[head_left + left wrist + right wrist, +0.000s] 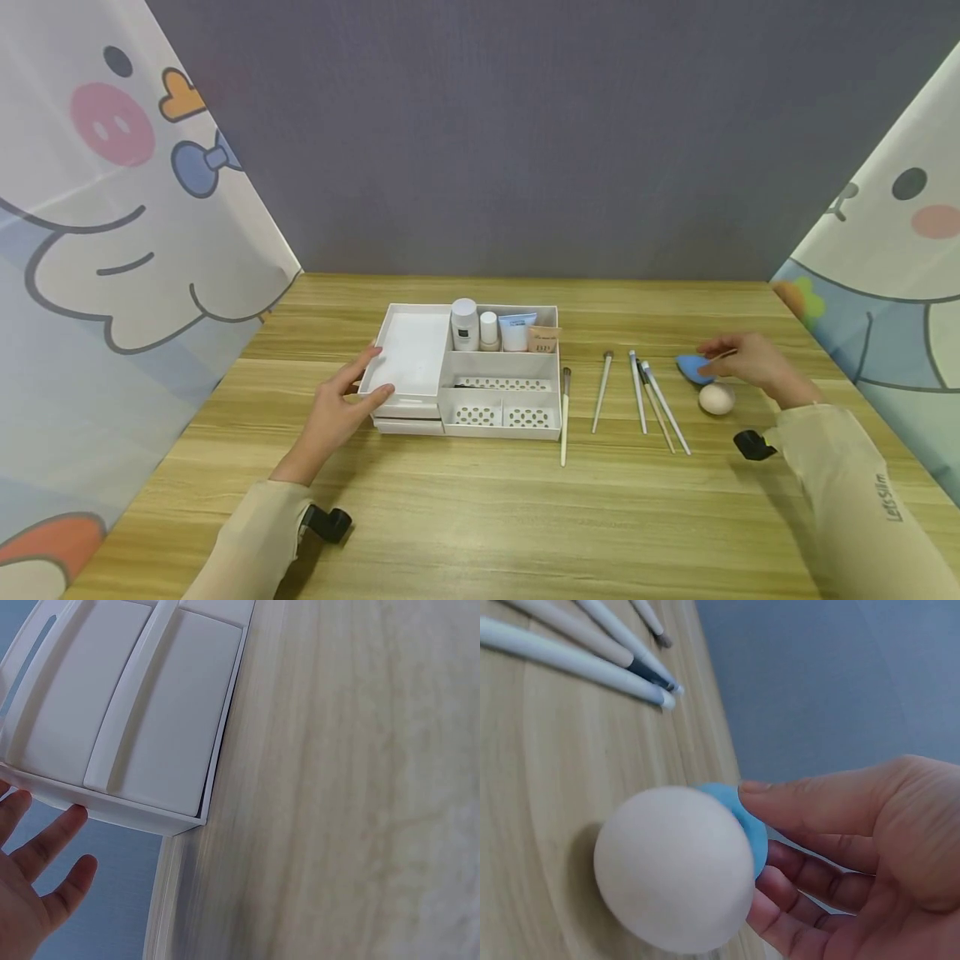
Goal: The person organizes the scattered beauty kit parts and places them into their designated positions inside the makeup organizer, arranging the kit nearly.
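Note:
My left hand (341, 408) rests against the left side of a white cosmetics organizer (501, 432), its thumb over the front corner of the flat top. Close up in the left wrist view, fairly straight fingers (49, 844) touch the box's edge beside two drawer fronts. On the right, my right hand (753, 367) pinches a blue makeup sponge (693, 368) between thumb and fingers. A round beige sponge (675, 870) lies just in front and partly hides the blue one in the right wrist view.
A white bottle (465, 327), a smaller white-capped bottle (489, 332), a pale blue tube (517, 333) and a tan packet (543, 339) stand in the organizer's back compartment. Several makeup brushes lie between organizer and sponges, one brush (565, 417) right beside the box. A grey wall (525, 142) rises behind.

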`<action>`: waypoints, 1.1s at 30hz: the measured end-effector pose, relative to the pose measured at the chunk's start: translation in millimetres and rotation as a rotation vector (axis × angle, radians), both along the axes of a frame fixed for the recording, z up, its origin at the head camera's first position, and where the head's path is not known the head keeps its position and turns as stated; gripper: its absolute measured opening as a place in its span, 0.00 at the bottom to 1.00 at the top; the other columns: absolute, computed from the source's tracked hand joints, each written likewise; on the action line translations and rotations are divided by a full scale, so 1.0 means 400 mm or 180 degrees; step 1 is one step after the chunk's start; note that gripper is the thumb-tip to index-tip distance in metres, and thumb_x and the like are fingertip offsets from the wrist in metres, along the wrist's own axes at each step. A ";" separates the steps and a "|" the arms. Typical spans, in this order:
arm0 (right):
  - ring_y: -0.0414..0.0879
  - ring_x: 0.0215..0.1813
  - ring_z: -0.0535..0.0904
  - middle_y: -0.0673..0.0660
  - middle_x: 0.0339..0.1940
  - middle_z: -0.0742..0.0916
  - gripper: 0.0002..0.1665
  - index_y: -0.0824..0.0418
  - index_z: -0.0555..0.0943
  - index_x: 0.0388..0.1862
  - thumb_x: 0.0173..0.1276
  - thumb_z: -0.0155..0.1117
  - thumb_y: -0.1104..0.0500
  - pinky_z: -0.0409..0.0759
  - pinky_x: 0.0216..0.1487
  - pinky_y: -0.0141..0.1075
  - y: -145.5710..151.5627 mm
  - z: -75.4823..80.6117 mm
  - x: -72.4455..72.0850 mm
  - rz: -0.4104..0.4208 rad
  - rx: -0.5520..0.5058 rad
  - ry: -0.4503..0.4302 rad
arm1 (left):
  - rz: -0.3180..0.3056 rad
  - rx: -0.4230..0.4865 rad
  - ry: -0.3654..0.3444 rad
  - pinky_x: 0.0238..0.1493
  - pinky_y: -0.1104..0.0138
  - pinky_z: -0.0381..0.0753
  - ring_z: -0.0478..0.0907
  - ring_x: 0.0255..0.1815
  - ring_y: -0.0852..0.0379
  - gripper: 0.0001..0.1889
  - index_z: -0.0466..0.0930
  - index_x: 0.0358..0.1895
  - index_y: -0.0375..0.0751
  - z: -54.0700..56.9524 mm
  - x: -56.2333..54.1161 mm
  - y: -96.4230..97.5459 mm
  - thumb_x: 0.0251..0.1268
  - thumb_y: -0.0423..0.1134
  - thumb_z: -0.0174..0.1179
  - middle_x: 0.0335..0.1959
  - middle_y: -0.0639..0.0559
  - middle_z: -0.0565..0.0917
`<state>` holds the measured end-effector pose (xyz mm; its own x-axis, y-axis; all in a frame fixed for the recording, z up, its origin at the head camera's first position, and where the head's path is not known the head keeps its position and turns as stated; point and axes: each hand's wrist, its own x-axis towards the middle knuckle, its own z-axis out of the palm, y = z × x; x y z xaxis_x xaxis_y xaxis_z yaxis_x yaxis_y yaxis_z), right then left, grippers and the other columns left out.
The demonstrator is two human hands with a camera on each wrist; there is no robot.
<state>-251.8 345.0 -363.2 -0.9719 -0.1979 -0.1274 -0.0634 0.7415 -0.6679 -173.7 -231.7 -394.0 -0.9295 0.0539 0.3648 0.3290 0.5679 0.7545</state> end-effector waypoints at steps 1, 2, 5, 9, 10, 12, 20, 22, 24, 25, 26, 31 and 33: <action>0.47 0.44 0.81 0.73 0.52 0.82 0.36 0.82 0.73 0.60 0.62 0.73 0.59 0.81 0.42 0.36 0.001 0.000 0.000 -0.0010 0.0041 -0.0004 | -0.0003 -0.0002 -0.0011 0.47 0.75 0.75 0.79 0.53 0.43 0.30 0.72 0.69 0.39 0.001 0.000 0.000 0.64 0.34 0.68 0.71 0.42 0.69; 0.51 0.45 0.81 0.74 0.53 0.82 0.36 0.81 0.73 0.60 0.62 0.73 0.58 0.80 0.43 0.38 0.002 0.000 0.001 -0.0019 0.0073 -0.0012 | -0.0005 -0.0002 -0.0022 0.47 0.75 0.76 0.79 0.52 0.43 0.29 0.72 0.70 0.39 0.002 0.000 0.001 0.65 0.35 0.67 0.71 0.42 0.69; 0.63 0.50 0.80 0.75 0.54 0.82 0.37 0.81 0.74 0.60 0.60 0.74 0.56 0.79 0.45 0.42 0.009 -0.006 -0.001 -0.0037 0.0160 0.0013 | -0.0010 0.0016 -0.0064 0.46 0.74 0.76 0.80 0.49 0.43 0.30 0.72 0.70 0.39 0.003 0.000 0.000 0.65 0.35 0.67 0.71 0.42 0.69; 0.69 0.54 0.77 0.77 0.55 0.81 0.38 0.81 0.74 0.60 0.60 0.75 0.56 0.78 0.46 0.44 0.024 -0.021 -0.006 -0.0090 0.0231 0.0060 | -0.0017 0.0013 -0.0096 0.47 0.74 0.77 0.80 0.50 0.42 0.30 0.72 0.70 0.40 0.003 0.000 -0.002 0.64 0.35 0.68 0.72 0.43 0.68; 0.70 0.54 0.77 0.77 0.55 0.80 0.38 0.81 0.74 0.60 0.60 0.75 0.56 0.78 0.47 0.45 0.028 -0.025 -0.007 -0.0103 0.0231 0.0060 | -0.0024 0.0005 -0.0095 0.47 0.73 0.77 0.80 0.51 0.42 0.30 0.72 0.70 0.40 0.004 0.001 -0.002 0.65 0.35 0.68 0.72 0.43 0.68; 0.71 0.55 0.75 0.78 0.57 0.79 0.38 0.81 0.74 0.60 0.61 0.75 0.55 0.78 0.48 0.48 0.036 -0.032 -0.009 -0.0131 0.0235 0.0047 | -0.0029 -0.0008 -0.0092 0.48 0.72 0.77 0.79 0.53 0.43 0.30 0.72 0.70 0.40 0.004 0.001 -0.002 0.65 0.35 0.67 0.72 0.44 0.68; 0.73 0.57 0.72 0.79 0.58 0.78 0.39 0.81 0.73 0.60 0.61 0.75 0.54 0.76 0.50 0.53 0.046 -0.033 -0.008 -0.0149 0.0216 0.0030 | -0.0043 0.0024 -0.0090 0.48 0.73 0.77 0.79 0.53 0.44 0.30 0.72 0.70 0.40 0.003 0.001 -0.003 0.65 0.35 0.68 0.72 0.44 0.68; 0.73 0.57 0.73 0.79 0.58 0.78 0.40 0.82 0.72 0.61 0.62 0.74 0.54 0.77 0.49 0.49 0.047 -0.032 -0.006 -0.0124 0.0215 0.0040 | -0.0051 0.0042 -0.0081 0.47 0.74 0.77 0.80 0.52 0.44 0.30 0.72 0.70 0.40 0.001 0.000 -0.003 0.64 0.35 0.68 0.72 0.43 0.68; 0.72 0.57 0.74 0.79 0.59 0.77 0.40 0.82 0.71 0.62 0.63 0.73 0.55 0.78 0.47 0.45 0.049 -0.032 -0.002 -0.0101 0.0211 0.0049 | -0.0055 0.0043 -0.0080 0.47 0.75 0.76 0.79 0.52 0.44 0.30 0.72 0.70 0.40 0.000 0.001 -0.003 0.64 0.35 0.68 0.72 0.43 0.68; 0.72 0.56 0.75 0.79 0.58 0.78 0.40 0.83 0.71 0.62 0.64 0.73 0.55 0.78 0.46 0.43 0.050 -0.033 -0.001 -0.0091 0.0215 0.0066 | -0.0055 0.0041 -0.0074 0.47 0.75 0.76 0.79 0.52 0.44 0.30 0.72 0.70 0.39 0.001 0.001 -0.002 0.64 0.35 0.68 0.72 0.43 0.68; 0.71 0.56 0.75 0.79 0.58 0.78 0.40 0.83 0.71 0.62 0.64 0.73 0.55 0.78 0.44 0.41 0.051 -0.035 0.000 -0.0083 0.0209 0.0089 | -0.0050 0.0037 -0.0078 0.47 0.75 0.76 0.79 0.52 0.43 0.30 0.72 0.70 0.39 0.001 0.001 -0.002 0.64 0.35 0.68 0.72 0.43 0.68; 0.68 0.54 0.77 0.77 0.57 0.80 0.37 0.81 0.73 0.61 0.63 0.73 0.55 0.77 0.42 0.38 0.051 -0.040 0.003 -0.0129 0.0247 0.0221 | -0.0036 0.0037 -0.0062 0.47 0.75 0.76 0.79 0.52 0.43 0.30 0.72 0.70 0.39 0.002 0.002 -0.002 0.64 0.34 0.68 0.72 0.42 0.68; 0.69 0.54 0.77 0.77 0.56 0.80 0.37 0.80 0.74 0.61 0.64 0.73 0.54 0.76 0.43 0.38 0.047 -0.039 0.006 -0.0157 0.0267 0.0271 | -0.0036 0.0034 -0.0045 0.47 0.75 0.76 0.79 0.53 0.43 0.30 0.72 0.70 0.38 0.001 0.001 -0.002 0.64 0.34 0.68 0.72 0.42 0.68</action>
